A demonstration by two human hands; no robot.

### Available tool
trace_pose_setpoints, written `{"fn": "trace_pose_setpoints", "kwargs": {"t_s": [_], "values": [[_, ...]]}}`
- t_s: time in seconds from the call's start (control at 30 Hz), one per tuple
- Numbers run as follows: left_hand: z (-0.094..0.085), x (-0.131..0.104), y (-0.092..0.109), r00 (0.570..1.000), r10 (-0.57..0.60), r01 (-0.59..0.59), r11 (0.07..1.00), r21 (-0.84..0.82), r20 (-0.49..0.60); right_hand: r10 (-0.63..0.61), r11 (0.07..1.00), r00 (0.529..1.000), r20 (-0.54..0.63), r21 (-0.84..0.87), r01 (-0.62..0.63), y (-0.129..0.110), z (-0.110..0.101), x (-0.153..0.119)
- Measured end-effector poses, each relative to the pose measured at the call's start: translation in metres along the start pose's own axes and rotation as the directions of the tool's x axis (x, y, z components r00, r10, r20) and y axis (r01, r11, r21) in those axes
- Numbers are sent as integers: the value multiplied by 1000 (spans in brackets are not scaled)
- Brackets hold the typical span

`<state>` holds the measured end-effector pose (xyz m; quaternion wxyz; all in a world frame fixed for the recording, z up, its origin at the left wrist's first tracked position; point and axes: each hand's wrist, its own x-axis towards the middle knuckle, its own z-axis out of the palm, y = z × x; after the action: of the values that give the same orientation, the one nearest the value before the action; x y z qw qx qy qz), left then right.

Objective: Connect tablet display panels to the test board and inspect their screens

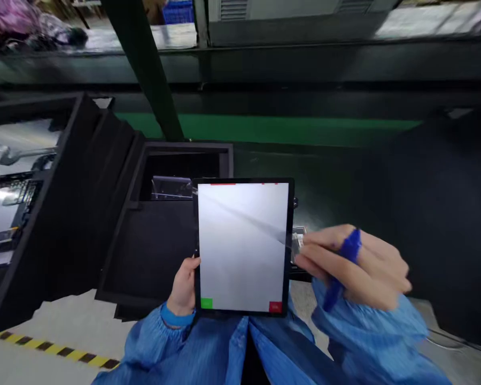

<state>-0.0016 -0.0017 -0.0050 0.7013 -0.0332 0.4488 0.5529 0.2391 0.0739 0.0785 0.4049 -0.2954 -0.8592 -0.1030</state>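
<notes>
A tablet (243,246) with a black frame and a lit white screen stands in front of me. A green block shows at its lower left corner and a red one at its lower right. My left hand (183,286) is closed on the tablet's left edge. To the right of the tablet, my right hand (353,264) is closed and smeared by motion. Its fingertips pinch a clear film strip (260,224), which stretches thinly across the screen towards the upper left corner. A blue pen-like object (342,267) lies across the fingers of that hand.
An open black tray (156,246) holding a clear part sits behind and left of the tablet. Further left is a black bin (64,203) beside metal parts. A dark green post (148,64) rises beyond. Yellow-black tape (56,348) marks the floor.
</notes>
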Motion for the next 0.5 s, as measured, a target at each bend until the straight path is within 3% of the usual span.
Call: {"fn": "trace_pose_setpoints", "kwargs": {"t_s": [0.2, 0.3, 0.5], "values": [[-16, 2, -1, 981, -55, 48, 998, 45, 184, 87, 984, 996, 21, 154, -89, -14, -16, -12], [-22, 2, -1, 980, -61, 53, 997, 47, 192, 97, 981, 995, 18, 165, -99, -16, -18, -13], [-33, 4, -4, 985, -45, 44, 999, 7, 166, -6, 983, 995, 99, 183, -12, -12, -22, -20]]}}
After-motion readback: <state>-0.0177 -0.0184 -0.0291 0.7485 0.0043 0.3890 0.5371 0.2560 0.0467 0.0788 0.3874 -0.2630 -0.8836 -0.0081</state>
